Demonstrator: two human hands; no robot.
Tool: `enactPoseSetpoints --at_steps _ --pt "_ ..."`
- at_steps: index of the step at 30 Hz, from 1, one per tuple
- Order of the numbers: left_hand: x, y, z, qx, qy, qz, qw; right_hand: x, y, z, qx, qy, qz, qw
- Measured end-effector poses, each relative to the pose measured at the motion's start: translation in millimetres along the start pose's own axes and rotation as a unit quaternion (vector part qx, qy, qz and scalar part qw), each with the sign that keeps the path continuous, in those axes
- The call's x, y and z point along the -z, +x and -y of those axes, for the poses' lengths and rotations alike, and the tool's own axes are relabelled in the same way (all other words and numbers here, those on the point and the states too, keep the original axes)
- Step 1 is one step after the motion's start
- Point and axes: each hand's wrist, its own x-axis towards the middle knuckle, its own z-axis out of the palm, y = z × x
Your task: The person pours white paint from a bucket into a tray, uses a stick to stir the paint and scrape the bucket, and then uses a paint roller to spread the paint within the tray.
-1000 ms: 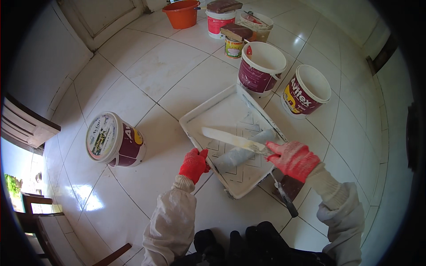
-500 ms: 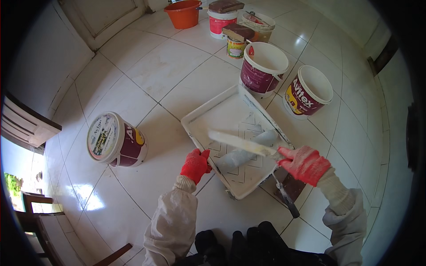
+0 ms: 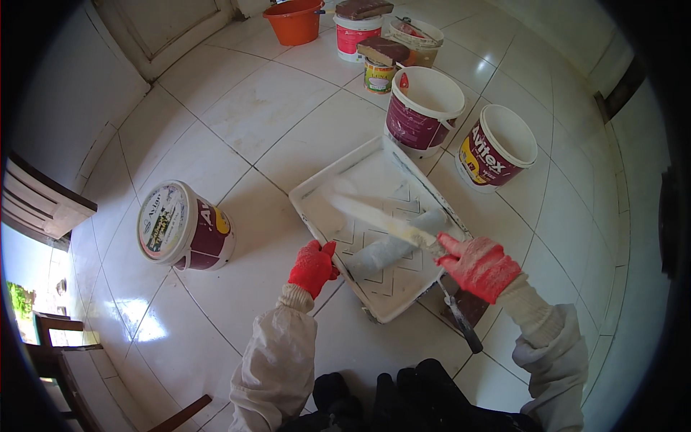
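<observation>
My left hand (image 3: 311, 270), in a red glove, is closed on the left rim of a white, paint-streaked roller tray (image 3: 394, 307) on the floor. In my right hand (image 3: 481, 268), also red-gloved, is a long pale flat stick (image 3: 389, 222), held over the tray and blurred toward its far end. A light grey roller (image 3: 373, 256) lies across the tray beneath the stick, its dark handle (image 3: 469, 333) sticking out past the near right edge. A brown board (image 3: 471, 311) lies partly under my right hand, by the tray's corner.
A lidded bucket (image 3: 205, 237) stands left; two open buckets (image 3: 417, 119) (image 3: 481, 169) stand behind the tray. Farther back are a small can (image 3: 378, 79), more buckets (image 3: 356, 43), brown blocks (image 3: 363, 9) and an orange tub (image 3: 294, 27). Wooden furniture (image 3: 61, 327) is at lower left.
My right hand and stick shifted right, then back left, and the stick's far end is now more blurred. My left hand stays on the tray's rim.
</observation>
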Motion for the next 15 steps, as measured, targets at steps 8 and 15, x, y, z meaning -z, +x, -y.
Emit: enactPoseSetpoints --at_steps 8,15 --pt "0.5 1.6 2.7 0.000 0.010 0.000 1.000 -12.7 2.1 -13.5 0.011 -0.008 -0.040 0.999" --pt "2.0 1.2 1.0 0.000 0.000 0.002 1.000 5.1 -1.1 -11.8 -0.027 0.005 0.026 0.999"
